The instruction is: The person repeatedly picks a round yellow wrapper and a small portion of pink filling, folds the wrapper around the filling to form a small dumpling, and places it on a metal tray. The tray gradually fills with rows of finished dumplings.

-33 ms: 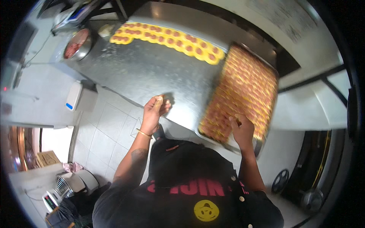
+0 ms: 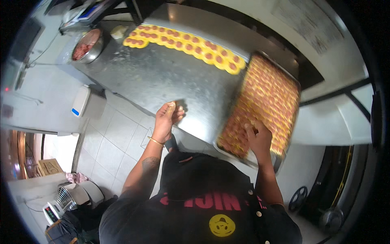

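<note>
My left hand [image 2: 167, 114] hovers at the near edge of the steel table [image 2: 162, 77], thumb pressed to the curled forefinger and the other fingers bent. Whatever it may pinch does not show. Above the near end of a big metal tray [image 2: 278, 163], my right hand [image 2: 259, 136] is closed in a pinch; what lies between its fingertips is unclear. Tight rows of small yellow-wrapped pieces with pinkish filling [image 2: 268, 95] fill most of that tray. Along the table's far side run overlapping round yellow wrappers [image 2: 189, 46], each topped with a dab of pink filling.
A steel bowl [image 2: 95, 51] of pink minced filling stands at the table's left end, near a pale lump [image 2: 118, 31]. A white box-like device [image 2: 81, 101] is left of the table. Lower left are a cardboard box [image 2: 49, 166] and a machine with a wire guard [image 2: 73, 196].
The whole view has shifted slightly, so table and tray sit a little lower and further right. Both hands keep nearly the same pose and place.
</note>
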Available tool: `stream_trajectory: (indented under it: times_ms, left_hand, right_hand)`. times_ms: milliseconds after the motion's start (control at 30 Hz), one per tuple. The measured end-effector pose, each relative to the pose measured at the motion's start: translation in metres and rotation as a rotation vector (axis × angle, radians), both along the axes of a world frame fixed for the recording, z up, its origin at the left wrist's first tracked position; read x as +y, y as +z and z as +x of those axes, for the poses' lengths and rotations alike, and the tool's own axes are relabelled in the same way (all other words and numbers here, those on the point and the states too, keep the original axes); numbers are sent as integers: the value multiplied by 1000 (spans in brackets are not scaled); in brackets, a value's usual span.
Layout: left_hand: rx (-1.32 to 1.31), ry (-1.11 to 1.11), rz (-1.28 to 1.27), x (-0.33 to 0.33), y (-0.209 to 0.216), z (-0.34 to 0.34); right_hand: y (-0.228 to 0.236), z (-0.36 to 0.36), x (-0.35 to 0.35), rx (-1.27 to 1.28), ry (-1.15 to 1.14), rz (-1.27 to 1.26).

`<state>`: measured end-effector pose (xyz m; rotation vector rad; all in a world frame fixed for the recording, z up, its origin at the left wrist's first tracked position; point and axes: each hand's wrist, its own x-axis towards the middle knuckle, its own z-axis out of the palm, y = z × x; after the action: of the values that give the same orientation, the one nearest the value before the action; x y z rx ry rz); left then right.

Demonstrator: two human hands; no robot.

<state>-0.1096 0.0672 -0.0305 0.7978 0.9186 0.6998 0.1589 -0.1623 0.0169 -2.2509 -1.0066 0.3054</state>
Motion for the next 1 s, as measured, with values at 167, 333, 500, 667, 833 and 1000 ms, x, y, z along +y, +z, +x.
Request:
stream_trajectory:
  times_ms: [167, 333, 500, 667, 833, 1000]
  left_hand:
    - [-223, 156, -32, 118, -50, -42]
    - [-236, 197, -102, 181, -62, -68]
    - [-185, 195, -152, 214, -51, -108]
    - [-294, 252, -205, 242, -72, -114]
    - [344, -51, 855, 266, -118, -103]
    - [-14, -24, 517, 244, -89, -98]
  right_hand:
    - [-28, -74, 223, -204, 524, -14]
    - [-84, -143, 474, -547, 743, -125]
    - [-113, -161, 642, -748, 701, -152]
    - [-98, -189, 638, -812, 777, -236]
    - [-103, -204, 541, -817, 796, -98]
    - [-55, -234, 423, -568, 818, -69]
